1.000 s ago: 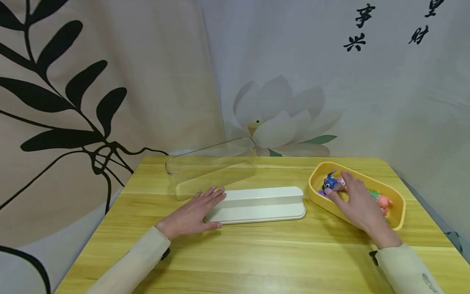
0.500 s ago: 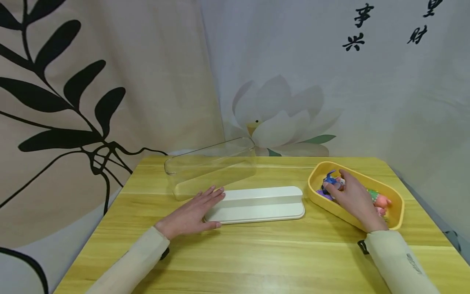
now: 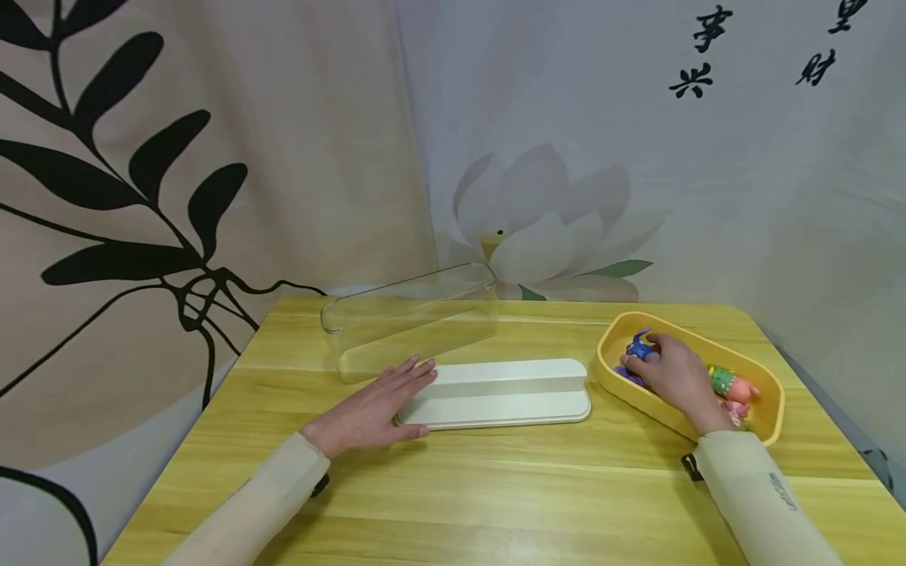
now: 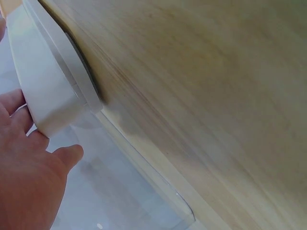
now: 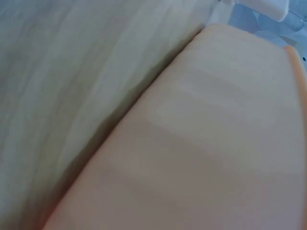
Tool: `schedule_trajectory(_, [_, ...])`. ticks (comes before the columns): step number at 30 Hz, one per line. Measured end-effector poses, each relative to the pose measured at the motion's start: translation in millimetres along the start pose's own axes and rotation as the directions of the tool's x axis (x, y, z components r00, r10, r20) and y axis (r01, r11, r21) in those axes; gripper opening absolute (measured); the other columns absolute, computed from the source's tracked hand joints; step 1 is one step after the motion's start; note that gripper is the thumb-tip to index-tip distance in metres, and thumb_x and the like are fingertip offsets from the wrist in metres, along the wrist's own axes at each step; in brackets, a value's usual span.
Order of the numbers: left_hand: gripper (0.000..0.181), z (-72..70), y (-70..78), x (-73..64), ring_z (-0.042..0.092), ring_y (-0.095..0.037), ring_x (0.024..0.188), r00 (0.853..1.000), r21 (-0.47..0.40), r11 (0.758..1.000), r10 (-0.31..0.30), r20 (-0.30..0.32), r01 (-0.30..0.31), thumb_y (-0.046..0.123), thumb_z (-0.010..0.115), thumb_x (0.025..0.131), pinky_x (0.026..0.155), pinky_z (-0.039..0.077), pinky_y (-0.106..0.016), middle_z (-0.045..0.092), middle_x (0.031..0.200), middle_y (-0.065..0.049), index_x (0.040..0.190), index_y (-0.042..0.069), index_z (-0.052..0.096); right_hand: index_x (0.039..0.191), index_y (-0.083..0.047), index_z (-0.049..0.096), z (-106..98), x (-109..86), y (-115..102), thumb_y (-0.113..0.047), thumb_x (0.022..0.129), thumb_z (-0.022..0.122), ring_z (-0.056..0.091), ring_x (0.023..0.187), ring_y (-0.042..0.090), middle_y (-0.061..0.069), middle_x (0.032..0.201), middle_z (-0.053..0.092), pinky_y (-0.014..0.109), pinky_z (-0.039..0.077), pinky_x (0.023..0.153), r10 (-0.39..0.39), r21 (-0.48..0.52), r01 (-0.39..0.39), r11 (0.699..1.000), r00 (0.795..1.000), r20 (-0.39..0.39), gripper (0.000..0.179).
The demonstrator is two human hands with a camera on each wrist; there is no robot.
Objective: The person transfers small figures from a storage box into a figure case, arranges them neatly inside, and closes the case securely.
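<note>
In the head view my right hand (image 3: 683,379) reaches into a yellow tray (image 3: 640,398) at the right, pinching a small blue, big-eared toy figure (image 3: 639,347) between thumb and fingers. A purple piece (image 3: 628,376) lies below that figure. Beside the hand are a pink pig figure in green (image 3: 736,387) and a smaller pink figure (image 3: 736,409). My left hand (image 3: 375,409), fingers spread, rests at the left end of a long white stepped base (image 3: 510,402). The left wrist view shows its fingertips against the white base (image 4: 48,76). The right wrist view holds only the tray's outer wall (image 5: 192,134), hiding the hand.
A clear plastic cover (image 3: 418,334) stands behind the white base, near the back edge of the wooden table (image 3: 495,503). A printed curtain (image 3: 318,157) hangs directly behind the table.
My right hand has moved in over the blue figure and its fingers have closed about it; the arm shifted slightly left. The left hand has stayed put.
</note>
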State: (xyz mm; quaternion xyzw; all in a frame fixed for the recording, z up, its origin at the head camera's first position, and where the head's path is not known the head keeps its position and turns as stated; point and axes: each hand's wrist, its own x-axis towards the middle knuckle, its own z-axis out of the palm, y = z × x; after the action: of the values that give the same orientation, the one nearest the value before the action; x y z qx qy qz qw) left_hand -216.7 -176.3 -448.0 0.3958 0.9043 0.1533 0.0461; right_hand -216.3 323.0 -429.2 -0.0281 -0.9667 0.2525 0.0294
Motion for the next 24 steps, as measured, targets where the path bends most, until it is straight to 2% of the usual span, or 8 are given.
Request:
schedule_trajectory(6, [0.090, 0.4, -0.3, 0.2, 0.008, -0.026, 0.159, 1.000, -0.003, 1.000, 0.001, -0.001, -0.001, 0.054, 0.066, 0.098, 0.126, 0.021, -0.056, 0.016, 0.173, -0.001, 0.166, 0.012, 0.023, 0.129, 0.019, 0.053, 1.7, 5.0, -0.5, -0.036, 0.096, 0.071, 0.060, 0.100, 0.051, 0.039, 0.117, 0.060, 0.064, 0.050, 0.084, -0.007, -0.038, 0.007, 0.999, 1.000, -0.011, 0.067])
schedule_trajectory(11, [0.100, 0.3, -0.3, 1.7, 0.007, -0.026, 0.159, 1.000, -0.007, 1.000, 0.019, 0.013, -0.019, 0.053, 0.075, 0.091, 0.127, 0.019, -0.052, 0.014, 0.173, -0.001, 0.166, 0.012, 0.023, 0.122, 0.017, 0.058, 1.4, 2.8, 0.8, -0.031, 0.094, 0.073, 0.062, 0.094, 0.049, 0.035, 0.109, 0.064, 0.062, 0.051, 0.078, -0.021, -0.041, 0.020, 0.999, 0.999, -0.037, 0.057])
schedule_trajectory(19, [0.103, -2.5, -1.2, 1.6, 0.011, -0.027, 0.159, 0.999, 0.033, 0.999, 0.039, 0.028, -0.040, 0.043, 0.082, 0.088, 0.127, 0.021, -0.048, 0.015, 0.173, -0.003, 0.166, 0.010, 0.023, 0.125, 0.012, 0.063, -7.6, -7.4, 1.0, -0.029, 0.095, 0.072, 0.064, 0.099, 0.048, 0.035, 0.115, 0.067, 0.062, 0.052, 0.079, -0.035, -0.014, 0.033, 0.999, 0.993, -0.110, 0.052])
schedule_trajectory(22, [0.102, -3.8, -3.0, 0.4, 0.015, -0.028, 0.158, 0.998, 0.064, 0.996, 0.059, 0.029, -0.061, 0.038, 0.084, 0.088, 0.127, 0.021, -0.048, 0.015, 0.173, -0.005, 0.165, 0.009, 0.024, 0.127, 0.012, 0.062, -13.2, -10.1, -3.6, -0.030, 0.095, 0.073, 0.063, 0.098, 0.049, 0.036, 0.116, 0.066, 0.061, 0.052, 0.078, -0.045, -0.021, 0.042, 0.999, 0.989, -0.141, 0.054])
schedule_trajectory(24, [0.102, -4.0, -4.0, -0.6, 0.016, -0.029, 0.158, 0.997, 0.087, 0.993, 0.073, 0.027, -0.075, 0.036, 0.084, 0.088, 0.127, 0.020, -0.049, 0.015, 0.173, -0.006, 0.165, 0.008, 0.023, 0.130, 0.013, 0.060, -17.6, -12.1, -8.4, -0.030, 0.094, 0.073, 0.061, 0.102, 0.051, 0.037, 0.119, 0.063, 0.064, 0.051, 0.081, -0.045, -0.029, 0.042, 0.999, 0.987, -0.152, 0.058])
